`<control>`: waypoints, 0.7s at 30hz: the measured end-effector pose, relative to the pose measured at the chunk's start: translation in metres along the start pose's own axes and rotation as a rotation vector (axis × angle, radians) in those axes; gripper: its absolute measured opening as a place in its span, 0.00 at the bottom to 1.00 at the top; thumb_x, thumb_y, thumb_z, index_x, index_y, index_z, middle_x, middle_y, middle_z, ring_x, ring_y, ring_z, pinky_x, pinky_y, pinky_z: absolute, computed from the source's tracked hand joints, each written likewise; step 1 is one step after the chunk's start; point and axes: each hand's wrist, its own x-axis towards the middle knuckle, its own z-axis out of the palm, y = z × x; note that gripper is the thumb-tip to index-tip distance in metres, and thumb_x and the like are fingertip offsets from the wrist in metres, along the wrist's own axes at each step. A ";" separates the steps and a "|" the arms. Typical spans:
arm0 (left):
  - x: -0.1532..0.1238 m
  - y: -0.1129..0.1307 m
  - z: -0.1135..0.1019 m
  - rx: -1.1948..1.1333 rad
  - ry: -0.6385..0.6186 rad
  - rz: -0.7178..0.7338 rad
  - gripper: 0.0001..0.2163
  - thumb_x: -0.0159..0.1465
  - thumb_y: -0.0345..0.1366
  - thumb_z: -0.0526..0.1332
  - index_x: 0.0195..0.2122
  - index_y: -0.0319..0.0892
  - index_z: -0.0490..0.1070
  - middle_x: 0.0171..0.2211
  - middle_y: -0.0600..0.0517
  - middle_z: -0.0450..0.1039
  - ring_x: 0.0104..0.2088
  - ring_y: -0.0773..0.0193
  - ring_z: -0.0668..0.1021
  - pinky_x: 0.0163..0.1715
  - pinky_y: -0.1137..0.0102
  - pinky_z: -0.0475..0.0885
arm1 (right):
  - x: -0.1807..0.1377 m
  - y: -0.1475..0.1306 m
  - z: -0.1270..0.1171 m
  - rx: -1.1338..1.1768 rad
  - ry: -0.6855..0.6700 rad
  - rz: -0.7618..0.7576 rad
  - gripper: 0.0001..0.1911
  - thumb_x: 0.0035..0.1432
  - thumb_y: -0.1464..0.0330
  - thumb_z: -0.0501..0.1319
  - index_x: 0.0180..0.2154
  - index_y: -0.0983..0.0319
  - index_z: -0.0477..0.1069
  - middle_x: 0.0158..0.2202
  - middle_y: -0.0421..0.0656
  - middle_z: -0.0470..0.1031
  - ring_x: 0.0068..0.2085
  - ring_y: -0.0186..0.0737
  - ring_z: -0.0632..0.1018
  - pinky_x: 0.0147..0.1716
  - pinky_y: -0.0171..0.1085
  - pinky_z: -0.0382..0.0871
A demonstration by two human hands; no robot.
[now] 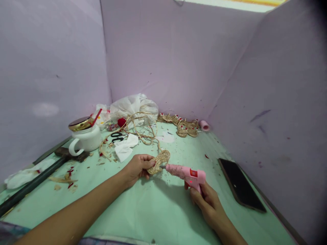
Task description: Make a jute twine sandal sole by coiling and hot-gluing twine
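Note:
My left hand (140, 168) pinches the near end of a small slipper-shaped sole of coiled braided straw (161, 158), held just above the table. A long loose braid (148, 140) runs from the sole back toward a plastic bag. In my right hand (208, 202) is a pink glue gun (182, 172), gripped by its handle. Its metal nozzle points left and meets or nearly meets the sole's right edge. A small red light shows on the gun's side. My fingers partly hide the sole's left end.
Black-handled scissors (117, 137), white paper (125, 147) and a white mug (88, 137) stand or lie at left, near a hammer (63, 154). Finished straw slippers (187, 128) and a pink roll (204, 126) sit along the back wall. A phone (241, 185) lies right. Walls enclose three sides.

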 end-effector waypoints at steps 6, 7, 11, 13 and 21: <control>0.000 0.000 0.000 0.010 0.001 -0.009 0.14 0.45 0.36 0.70 0.29 0.33 0.73 0.20 0.51 0.72 0.15 0.72 0.70 0.12 0.79 0.65 | 0.001 -0.002 0.000 -0.018 0.014 -0.020 0.12 0.56 0.59 0.56 0.32 0.59 0.71 0.22 0.39 0.67 0.22 0.36 0.64 0.22 0.34 0.58; -0.001 0.000 0.000 0.012 0.001 -0.010 0.14 0.44 0.36 0.70 0.29 0.33 0.73 0.20 0.51 0.72 0.15 0.72 0.69 0.11 0.79 0.65 | 0.002 -0.002 0.000 -0.017 0.023 -0.020 0.12 0.56 0.59 0.56 0.32 0.59 0.71 0.22 0.39 0.67 0.22 0.36 0.64 0.22 0.34 0.58; -0.001 0.001 0.000 0.021 0.000 -0.013 0.14 0.44 0.36 0.70 0.30 0.33 0.73 0.20 0.51 0.72 0.15 0.72 0.69 0.11 0.78 0.64 | 0.002 -0.001 0.001 0.005 0.035 -0.020 0.11 0.57 0.59 0.56 0.31 0.59 0.70 0.22 0.39 0.67 0.23 0.36 0.64 0.22 0.34 0.57; -0.001 0.001 0.000 0.020 -0.002 -0.011 0.14 0.45 0.36 0.69 0.29 0.33 0.73 0.19 0.51 0.72 0.15 0.72 0.69 0.11 0.78 0.64 | 0.001 -0.001 0.002 0.020 0.023 -0.010 0.11 0.57 0.59 0.56 0.31 0.59 0.69 0.23 0.39 0.67 0.23 0.36 0.64 0.22 0.34 0.58; 0.000 0.001 0.001 0.011 0.014 -0.017 0.13 0.44 0.36 0.69 0.28 0.33 0.73 0.19 0.52 0.71 0.15 0.72 0.69 0.11 0.78 0.65 | 0.000 0.002 0.002 0.016 0.041 0.005 0.11 0.58 0.58 0.55 0.32 0.59 0.68 0.23 0.38 0.62 0.24 0.36 0.62 0.23 0.34 0.57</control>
